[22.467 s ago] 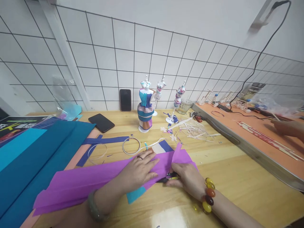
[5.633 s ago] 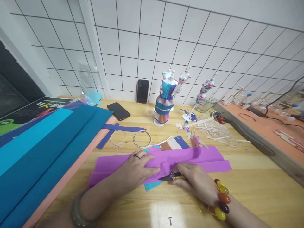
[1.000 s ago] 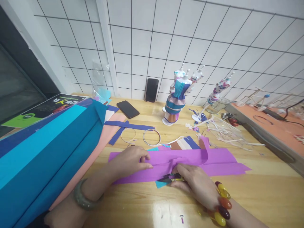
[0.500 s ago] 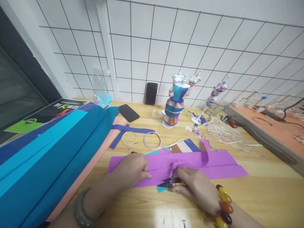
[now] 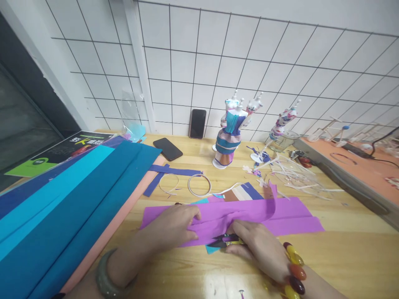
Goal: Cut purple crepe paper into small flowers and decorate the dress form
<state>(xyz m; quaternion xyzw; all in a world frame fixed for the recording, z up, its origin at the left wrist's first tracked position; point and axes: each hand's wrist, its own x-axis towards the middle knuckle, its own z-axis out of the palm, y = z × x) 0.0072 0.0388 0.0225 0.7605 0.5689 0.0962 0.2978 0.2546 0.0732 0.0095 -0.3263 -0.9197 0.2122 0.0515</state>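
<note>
A long purple sheet [image 5: 293,214], cloth or crepe paper, lies across the table in front of me, its upper right end curling up. My left hand [image 5: 176,224] rests on its left part, thumb and forefinger apart, holding nothing. In my right hand [image 5: 255,238] is a pair of scissors [image 5: 220,241] with dark blades and a yellowish handle; the blades point left at the sheet's lower edge. Part of the handle is hidden by my fingers. A small turquoise piece [image 5: 212,249] shows under the blades. Behind the sheet lie coloured strips [image 5: 240,192] in brown, cream and blue.
Folded teal and blue sheets [image 5: 93,195] cover the left side. Two rings [image 5: 199,185], a flat phone [image 5: 168,149] and a leaning phone [image 5: 198,123] lie beyond. Dressed mini mannequins [image 5: 229,137] stand at the back. White scraps [image 5: 296,176] and an orange-topped ledge [image 5: 343,162] are right.
My left thumb and forefinger have spread apart on the purple sheet. The right hand and scissors have hardly moved. The teal sheet's far end has flattened and shifted slightly right.
</note>
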